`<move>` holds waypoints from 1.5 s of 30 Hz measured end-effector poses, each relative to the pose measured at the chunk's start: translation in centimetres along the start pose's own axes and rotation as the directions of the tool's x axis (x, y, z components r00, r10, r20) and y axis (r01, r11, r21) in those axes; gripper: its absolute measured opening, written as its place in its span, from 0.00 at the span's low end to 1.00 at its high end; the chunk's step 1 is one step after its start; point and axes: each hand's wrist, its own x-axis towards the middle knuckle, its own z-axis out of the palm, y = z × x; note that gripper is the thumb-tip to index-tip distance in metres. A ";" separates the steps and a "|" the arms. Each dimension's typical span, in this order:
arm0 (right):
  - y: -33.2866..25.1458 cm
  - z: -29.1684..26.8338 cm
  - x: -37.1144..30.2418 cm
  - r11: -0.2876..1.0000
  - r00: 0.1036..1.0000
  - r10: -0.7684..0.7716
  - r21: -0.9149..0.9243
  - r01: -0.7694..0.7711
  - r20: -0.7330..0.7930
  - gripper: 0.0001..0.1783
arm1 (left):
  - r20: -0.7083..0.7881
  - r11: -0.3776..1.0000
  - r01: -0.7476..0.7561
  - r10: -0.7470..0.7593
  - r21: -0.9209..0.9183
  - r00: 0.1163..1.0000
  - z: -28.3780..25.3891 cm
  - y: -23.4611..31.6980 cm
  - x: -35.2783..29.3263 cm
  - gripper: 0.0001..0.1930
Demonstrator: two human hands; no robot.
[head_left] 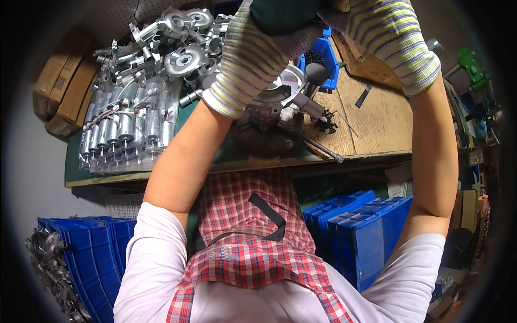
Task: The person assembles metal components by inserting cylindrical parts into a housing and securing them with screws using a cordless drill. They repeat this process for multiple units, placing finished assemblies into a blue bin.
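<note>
Both my hands, in striped yellow, white and grey gloves, are raised at the top edge above the workbench. My left hand (256,62) is against a dark green rounded thing (284,13) cut off by the edge; its fingers are hidden, so I cannot tell whether it grips it. My right hand (390,46) is to the right, its fingers out of view beside a small tan piece (342,5). Beneath my left hand a round silver metal part (272,96) sits on a dark fixture (264,137) with a rod handle (326,152) pointing right.
Silver motors (125,125) in clear plastic and a heap of metal castings (186,60) cover the bench's left. A blue bin (333,72) holds small black parts; a black strip (364,96) lies on the board. Blue crates (355,231) stand below; cardboard boxes (64,81) are far left.
</note>
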 end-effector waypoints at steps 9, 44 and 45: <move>-1.4 0.4 0.1 0.797 0.999 -0.035 -0.602 0.044 0.027 0.22 | 0.137 0.936 0.303 -0.281 -0.177 0.950 -1.9 0.4 -0.9 0.29; 0.6 1.3 -1.8 0.394 0.987 -0.140 -0.919 -0.012 -0.073 0.19 | 0.075 0.918 0.396 -0.396 0.018 0.915 -0.9 0.7 -1.7 0.19; 1.0 0.9 -1.8 0.604 0.982 -0.160 -0.797 0.013 -0.105 0.20 | 0.039 0.926 0.376 -0.377 0.020 0.926 -0.5 1.1 -1.8 0.19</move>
